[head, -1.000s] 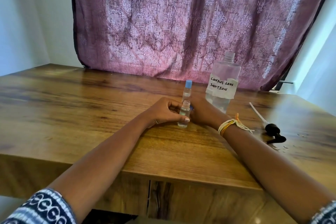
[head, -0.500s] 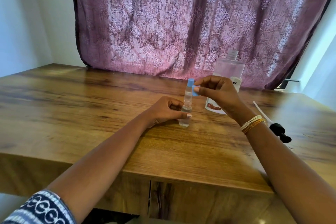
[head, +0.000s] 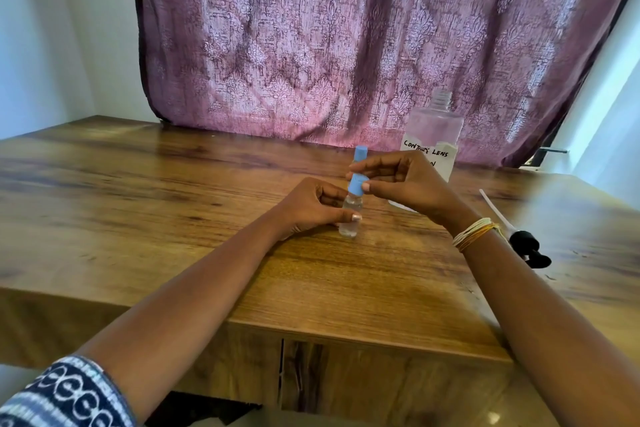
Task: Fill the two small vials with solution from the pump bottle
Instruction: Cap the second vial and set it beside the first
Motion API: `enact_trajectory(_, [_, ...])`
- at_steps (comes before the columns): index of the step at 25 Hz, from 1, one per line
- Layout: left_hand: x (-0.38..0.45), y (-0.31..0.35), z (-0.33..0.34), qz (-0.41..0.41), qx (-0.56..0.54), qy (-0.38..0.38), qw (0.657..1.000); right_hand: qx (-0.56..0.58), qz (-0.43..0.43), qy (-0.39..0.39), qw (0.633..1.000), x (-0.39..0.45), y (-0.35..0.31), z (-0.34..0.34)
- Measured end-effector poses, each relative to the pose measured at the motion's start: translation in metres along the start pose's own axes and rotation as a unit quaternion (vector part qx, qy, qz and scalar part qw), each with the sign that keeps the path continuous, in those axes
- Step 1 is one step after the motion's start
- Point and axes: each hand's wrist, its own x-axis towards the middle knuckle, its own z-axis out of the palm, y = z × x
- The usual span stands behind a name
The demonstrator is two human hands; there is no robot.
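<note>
A small clear vial with liquid stands on the wooden table, and my left hand grips its body. My right hand pinches a blue cap that sits on the vial's neck. Just behind it stands a second vial, of which only the blue cap shows above my fingers. The big clear bottle labelled "contact lens solution" stands open-necked behind my right hand, partly hidden by it.
The black pump head with its white tube lies on the table to the right of my right wrist. A purple patterned curtain hangs along the table's far edge. The table's front edge runs below my forearms.
My right hand rose from the table with a blue cap, then lowered it onto the near vial's neck. My left hand has kept its hold on the vial.
</note>
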Motion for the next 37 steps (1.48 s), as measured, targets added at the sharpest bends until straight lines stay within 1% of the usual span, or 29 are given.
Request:
enact_trajectory(3, [-0.001,0.001,0.001,0.008,-0.002,0.006,1.000,-0.036,0.000,0.022,0.999,-0.001,-0.002,0.006])
enact_trajectory(6, [-0.001,-0.001,0.001,0.015,0.009,0.016,1.000,-0.067,0.007,0.063,0.996,0.000,0.001,0.013])
enact_trajectory(9, [-0.001,-0.003,0.000,0.028,0.021,0.021,0.999,-0.107,0.030,0.095,0.989,0.001,0.007,0.022])
enact_trajectory(10, [-0.001,-0.003,0.000,0.031,0.020,0.020,0.999,-0.110,0.043,0.082,0.990,0.001,0.007,0.022])
enact_trajectory(11, [-0.001,-0.003,0.000,0.034,0.018,0.015,0.999,-0.093,0.054,0.049,0.993,0.002,0.006,0.021])
enact_trajectory(13, [0.000,-0.003,0.001,0.024,0.012,0.013,1.000,-0.015,0.048,-0.032,0.998,0.002,0.004,0.014])
enact_trajectory(15, [0.000,-0.003,0.001,0.004,0.017,0.014,1.000,0.064,0.034,-0.067,0.995,0.001,0.002,0.005])
enact_trajectory(17, [0.001,-0.003,0.000,-0.002,0.026,0.014,1.000,0.074,0.032,-0.052,0.995,0.001,0.002,0.003])
enact_trajectory(20, [-0.002,0.000,0.001,0.008,0.024,0.010,1.000,0.003,0.041,0.019,0.999,0.003,0.008,0.011])
enact_trajectory(22, [-0.002,0.000,0.001,0.015,0.027,0.017,0.999,-0.003,0.054,0.034,0.998,0.005,0.011,0.014])
enact_trajectory(23, [-0.002,-0.001,0.001,0.016,0.023,0.017,0.999,0.021,0.057,0.021,0.998,0.005,0.012,0.013])
enact_trajectory(26, [0.000,-0.003,0.001,-0.001,0.019,0.013,1.000,0.134,0.056,-0.052,0.988,0.005,0.009,0.003])
enact_trajectory(27, [0.000,-0.003,0.001,-0.005,0.019,0.012,1.000,0.145,0.053,-0.062,0.986,0.005,0.008,0.000])
enact_trajectory(29, [0.000,-0.002,0.001,-0.007,0.016,0.011,1.000,0.115,0.052,-0.046,0.991,0.004,0.007,-0.001])
enact_trajectory(33, [-0.001,-0.001,0.001,-0.002,0.016,0.013,1.000,0.058,0.073,0.014,0.996,0.003,0.007,0.006])
enact_trajectory(35, [-0.001,-0.001,0.001,0.001,0.018,0.014,1.000,0.082,0.082,0.004,0.993,0.003,0.006,0.007])
enact_trajectory(37, [-0.001,-0.001,0.001,-0.001,0.022,0.015,1.000,0.132,0.079,-0.045,0.987,0.002,0.005,0.004])
